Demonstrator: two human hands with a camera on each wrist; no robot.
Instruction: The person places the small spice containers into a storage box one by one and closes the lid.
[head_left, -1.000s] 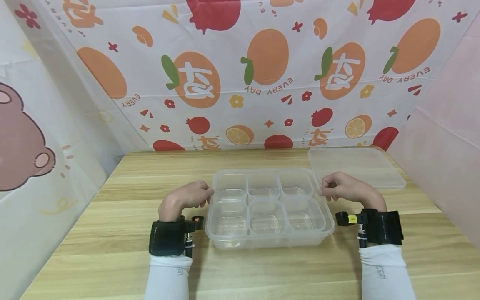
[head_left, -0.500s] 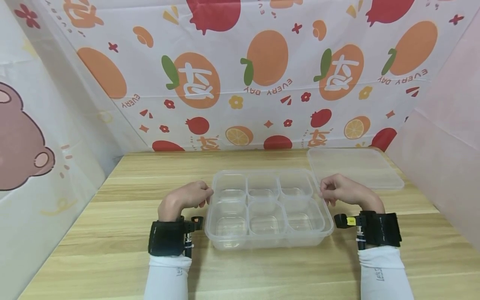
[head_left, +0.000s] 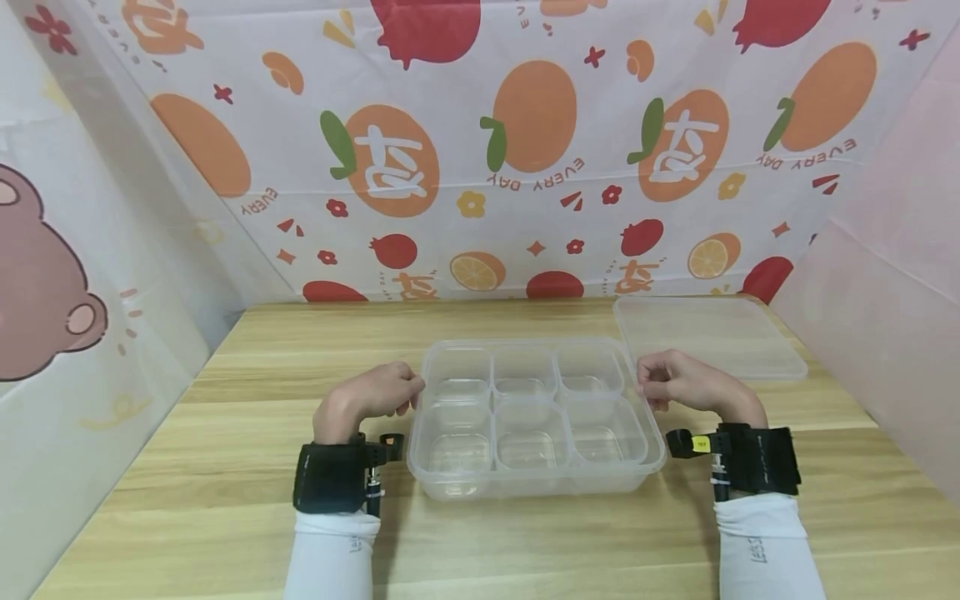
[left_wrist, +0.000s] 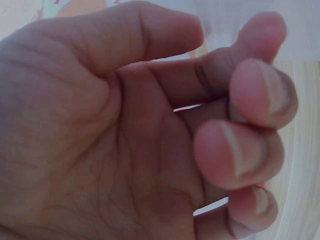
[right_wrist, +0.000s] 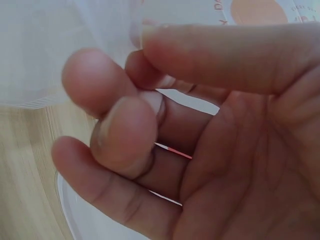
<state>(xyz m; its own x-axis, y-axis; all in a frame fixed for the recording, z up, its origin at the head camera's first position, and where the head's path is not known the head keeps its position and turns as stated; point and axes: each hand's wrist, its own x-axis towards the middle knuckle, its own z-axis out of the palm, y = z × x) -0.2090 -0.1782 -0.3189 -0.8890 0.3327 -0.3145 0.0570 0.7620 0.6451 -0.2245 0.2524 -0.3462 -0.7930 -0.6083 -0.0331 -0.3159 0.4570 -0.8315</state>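
We see a clear plastic container (head_left: 536, 417) with six compartments, three across and two deep, sitting near the middle of the wooden worktop (head_left: 225, 500). All six compartments look bare.

Our left hand (head_left: 367, 398) is at the container's left rim, its fingers (left_wrist: 240, 150) curled inward toward the palm. In the left wrist view the fingertips bend in close together with nothing visible between them; from the head view they sit right against the rim, yet we cannot tell whether they actually pinch it.

Our right hand (head_left: 686, 382) mirrors it at the right rim. In the right wrist view its fingers (right_wrist: 120, 130) are curled, with the thumb lying across above them and clear plastic just beside the fingertips. Here too we cannot tell whether the rim is gripped or only touched.

Both wrists wear black straps (head_left: 330, 477) with small camera mounts, over white sleeves (head_left: 761, 546).

A flat clear lid (head_left: 708, 333) lies on the worktop behind and to the right of the container, near its far right corner and just beyond our right hand. Behind the worktop hangs a cloth backdrop (head_left: 480, 142) printed with oranges and pomegranates.
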